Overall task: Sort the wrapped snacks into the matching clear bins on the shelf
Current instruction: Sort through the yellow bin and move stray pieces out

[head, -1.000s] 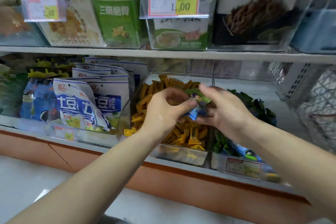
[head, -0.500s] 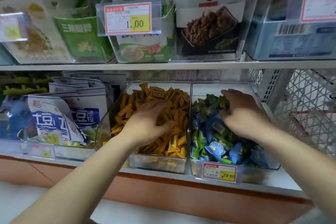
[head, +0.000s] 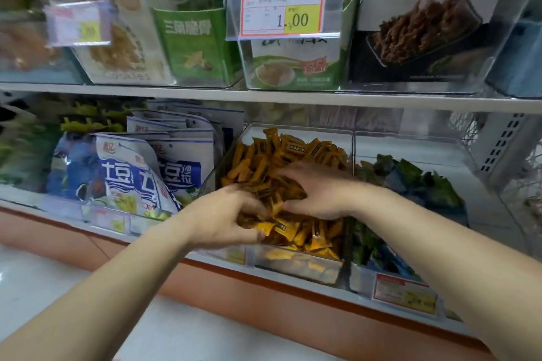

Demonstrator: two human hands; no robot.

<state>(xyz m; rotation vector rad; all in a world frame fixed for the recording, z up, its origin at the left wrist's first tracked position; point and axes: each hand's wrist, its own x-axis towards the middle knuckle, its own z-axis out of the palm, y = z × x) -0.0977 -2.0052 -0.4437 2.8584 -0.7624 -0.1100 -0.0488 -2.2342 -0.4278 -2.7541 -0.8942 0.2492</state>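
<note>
A clear bin [head: 296, 268] on the lower shelf holds a heap of yellow wrapped snacks [head: 296, 152]. Both hands are in it. My left hand [head: 223, 218] digs into the front of the heap, its fingers and thumb curled round a few yellow snacks. My right hand [head: 319, 190] lies on top of the heap just behind, fingers spread and pointing left, tips partly buried. To the right, a second clear bin [head: 361, 275] holds green and blue wrapped snacks [head: 416, 179]. No hand touches them.
Blue and white snack bags [head: 140, 173] stand in the bin to the left. The upper shelf [head: 264, 98] carries clear bins of bagged snacks and a price tag [head: 283, 10]. A wire rack [head: 528, 173] is at the far right. An orange plinth [head: 264, 290] runs below.
My right hand has left the green and blue snack bin and moved left onto the yellow heap. My left hand has stayed in the yellow bin and closed on some snacks.
</note>
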